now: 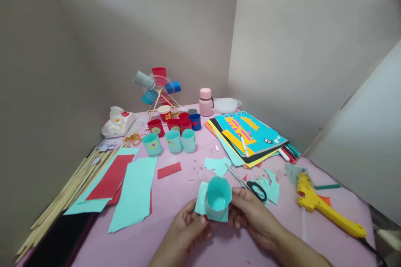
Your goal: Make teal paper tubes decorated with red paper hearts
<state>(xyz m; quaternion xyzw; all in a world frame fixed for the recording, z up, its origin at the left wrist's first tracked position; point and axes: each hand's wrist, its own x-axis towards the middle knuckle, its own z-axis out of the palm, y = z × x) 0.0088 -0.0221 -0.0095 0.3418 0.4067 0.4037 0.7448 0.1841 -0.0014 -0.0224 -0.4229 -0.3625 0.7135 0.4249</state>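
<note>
A turquoise paper cup [218, 194], its open end up, stands on a turquoise paper square [201, 200] near the front of the table. My left hand [191, 225] pinches the square's left and front edge between thumb and fingers. On the other side my right hand [247, 210] grips the cup and square, its thumb against the cup's right wall; some of its fingertips are hidden beneath. Just beyond the right hand lie black-handled scissors [257, 190] among turquoise paper scraps [271, 185].
A yellow glue gun [328, 215] with a cord lies at right. Paper strips [134, 194] and wooden sticks [59, 200] lie at left. Behind stand several decorated paper cups [173, 141], a stick-and-paper wheel [159, 87], a pink flask [206, 104] and a paper pack [250, 131].
</note>
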